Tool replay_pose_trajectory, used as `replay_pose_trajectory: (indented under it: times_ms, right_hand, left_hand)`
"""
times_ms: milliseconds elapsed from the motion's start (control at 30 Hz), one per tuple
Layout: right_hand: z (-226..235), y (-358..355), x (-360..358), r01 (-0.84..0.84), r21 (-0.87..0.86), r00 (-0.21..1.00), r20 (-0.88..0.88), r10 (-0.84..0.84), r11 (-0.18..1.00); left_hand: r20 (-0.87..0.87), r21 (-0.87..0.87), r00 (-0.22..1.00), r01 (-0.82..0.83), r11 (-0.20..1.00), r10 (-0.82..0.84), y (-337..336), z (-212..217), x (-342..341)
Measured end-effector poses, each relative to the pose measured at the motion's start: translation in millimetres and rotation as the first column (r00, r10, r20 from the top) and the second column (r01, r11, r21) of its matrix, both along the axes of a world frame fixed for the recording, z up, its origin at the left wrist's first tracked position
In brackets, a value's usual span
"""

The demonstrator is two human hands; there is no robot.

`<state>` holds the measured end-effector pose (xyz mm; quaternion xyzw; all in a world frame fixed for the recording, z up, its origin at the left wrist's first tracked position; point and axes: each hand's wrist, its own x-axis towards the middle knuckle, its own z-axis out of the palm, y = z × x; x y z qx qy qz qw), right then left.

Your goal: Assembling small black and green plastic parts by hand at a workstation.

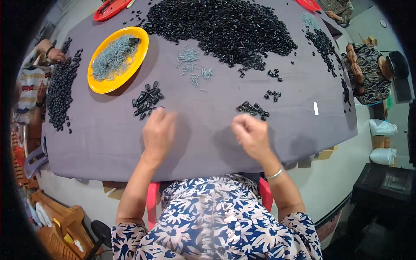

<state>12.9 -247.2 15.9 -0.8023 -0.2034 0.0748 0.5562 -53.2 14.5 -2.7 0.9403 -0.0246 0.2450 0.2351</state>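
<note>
My left hand [159,133] is closed, its fingers curled and partly smeared by motion. It is just in front of a small heap of short black plastic cylinders [147,97]. On the right, my right hand [252,135] is also curled closed beside a smaller group of black cylinders [255,108]; a bangle circles that wrist. Whatever either hand holds is hidden. Between and beyond the hands lie loose silver screws [188,58], with a second little cluster of screws [207,73] closer by.
A grey cloth [208,151] covers the table. Far back spreads a big pile of black cylinders [221,30]. A yellow plate [103,88] of screws stands left. Other people's hands [56,55] work along the left side; a person [370,69] sits right, near more black pieces [325,47].
</note>
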Motion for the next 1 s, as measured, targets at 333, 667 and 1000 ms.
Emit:
replay_pose_trajectory:
  times_ms: [333, 667, 1000]
  right_hand:
    - [0.1, -14.6, 132.8, 0.160, -0.257, 0.915, 0.401, -0.045, 0.953]
    - [8.2, 18.5, 154.9, 0.098, -0.394, 0.909, 0.410, 0.079, 0.914]
    - [-3.1, 27.1, 136.5, 0.099, -0.370, 0.895, 0.439, 0.080, 0.924]
  left_hand:
    - [-0.002, -0.096, 0.988, -0.155, 0.983, 0.155, 27.5, -4.8, 29.7]
    - [0.147, -0.072, 0.989, 0.035, 0.997, -0.025, -8.6, 26.5, 48.6]
    - [0.020, -0.326, 0.980, 0.192, 0.925, -0.197, -66.9, -6.3, 51.5]
